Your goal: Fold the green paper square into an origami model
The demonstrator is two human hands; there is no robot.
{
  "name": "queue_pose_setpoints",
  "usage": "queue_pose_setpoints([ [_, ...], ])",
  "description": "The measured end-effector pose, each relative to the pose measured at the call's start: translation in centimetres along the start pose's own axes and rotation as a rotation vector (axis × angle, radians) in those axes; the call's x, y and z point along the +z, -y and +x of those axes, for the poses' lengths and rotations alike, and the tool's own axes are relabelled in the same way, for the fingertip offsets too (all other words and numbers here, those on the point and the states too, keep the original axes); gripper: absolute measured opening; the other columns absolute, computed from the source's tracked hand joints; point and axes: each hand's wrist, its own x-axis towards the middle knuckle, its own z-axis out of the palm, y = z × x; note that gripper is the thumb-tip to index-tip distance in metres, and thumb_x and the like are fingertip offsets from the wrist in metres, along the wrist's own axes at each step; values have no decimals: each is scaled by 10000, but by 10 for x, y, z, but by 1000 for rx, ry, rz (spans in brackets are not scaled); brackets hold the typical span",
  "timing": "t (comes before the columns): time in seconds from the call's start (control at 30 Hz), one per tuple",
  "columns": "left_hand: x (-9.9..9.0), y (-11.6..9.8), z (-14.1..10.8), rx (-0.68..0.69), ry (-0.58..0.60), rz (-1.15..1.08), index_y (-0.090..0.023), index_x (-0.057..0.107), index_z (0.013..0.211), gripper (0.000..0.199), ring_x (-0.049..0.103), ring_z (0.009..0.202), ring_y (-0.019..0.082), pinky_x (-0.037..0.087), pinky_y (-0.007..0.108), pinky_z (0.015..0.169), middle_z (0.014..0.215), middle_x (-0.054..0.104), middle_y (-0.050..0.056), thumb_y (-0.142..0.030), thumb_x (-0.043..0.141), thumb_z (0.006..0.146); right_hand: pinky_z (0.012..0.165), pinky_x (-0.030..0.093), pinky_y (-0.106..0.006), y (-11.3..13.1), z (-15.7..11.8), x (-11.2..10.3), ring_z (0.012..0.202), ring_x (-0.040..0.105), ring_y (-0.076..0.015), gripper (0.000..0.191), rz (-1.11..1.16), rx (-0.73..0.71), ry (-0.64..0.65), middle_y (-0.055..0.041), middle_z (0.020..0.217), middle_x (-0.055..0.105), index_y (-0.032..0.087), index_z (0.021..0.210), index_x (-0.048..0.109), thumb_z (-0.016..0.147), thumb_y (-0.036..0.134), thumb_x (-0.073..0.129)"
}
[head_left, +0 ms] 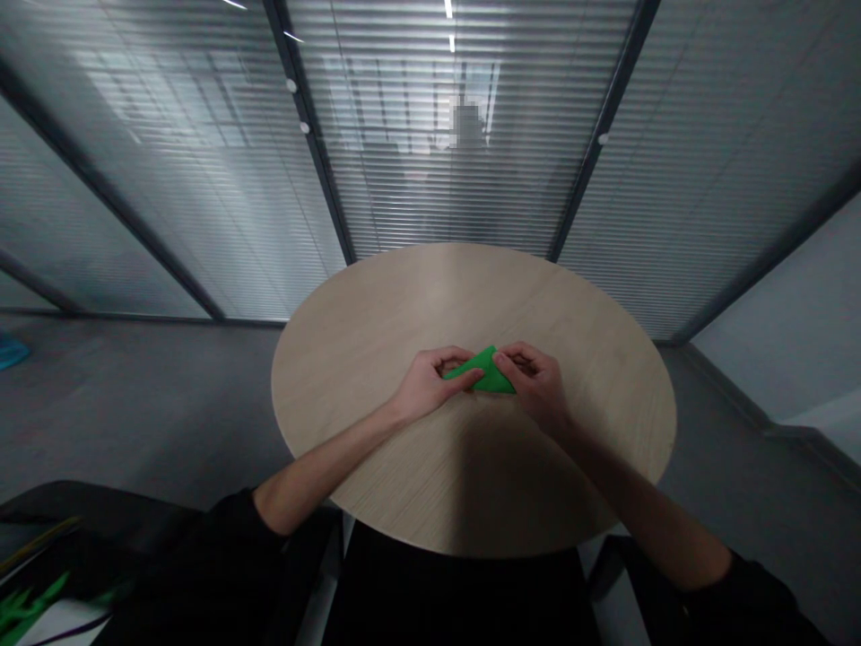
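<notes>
A small green folded piece (493, 375), pointed at the top like a triangle, is held between both hands over the middle of the round wooden table (377, 314). My left hand (430, 379) pinches its left end, with the thumb lying across the front face. On the other side, my right hand (536, 377) grips the upper right edge between thumb and fingers. The fingertips behind the piece are partly hidden.
Glass partitions with blinds (444, 206) stand behind the table. A dark chair (100, 502) at the lower left bears green and white items (64, 619). A blue object (10, 350) lies on the floor at the far left.
</notes>
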Motion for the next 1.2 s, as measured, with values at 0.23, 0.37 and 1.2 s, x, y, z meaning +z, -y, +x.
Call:
queue_pose_setpoints([
  [0.23,-1,3,1,-62,1,-56,-123,728,911,297,703,643,129,581,233,638,774,749,44,-396,811,826,556,520,-254,-2,2,-3,619,629,-146,228,21,24,-40,-15,696,682,206,770,678,821,423,724],
  [0.37,-3,3,2,-81,-6,-72,-128,730,907,299,705,644,129,602,249,661,767,751,42,-409,803,834,554,522,-257,-3,2,-3,624,633,-150,225,23,21,-71,-18,706,687,209,776,679,814,426,724],
  [1.2,-15,6,6,-106,-16,-112,-122,701,788,373,682,609,120,585,243,616,752,751,69,-481,782,848,567,512,-268,-9,7,-11,642,630,-162,225,-33,-29,-186,-27,700,689,206,767,683,812,423,722],
])
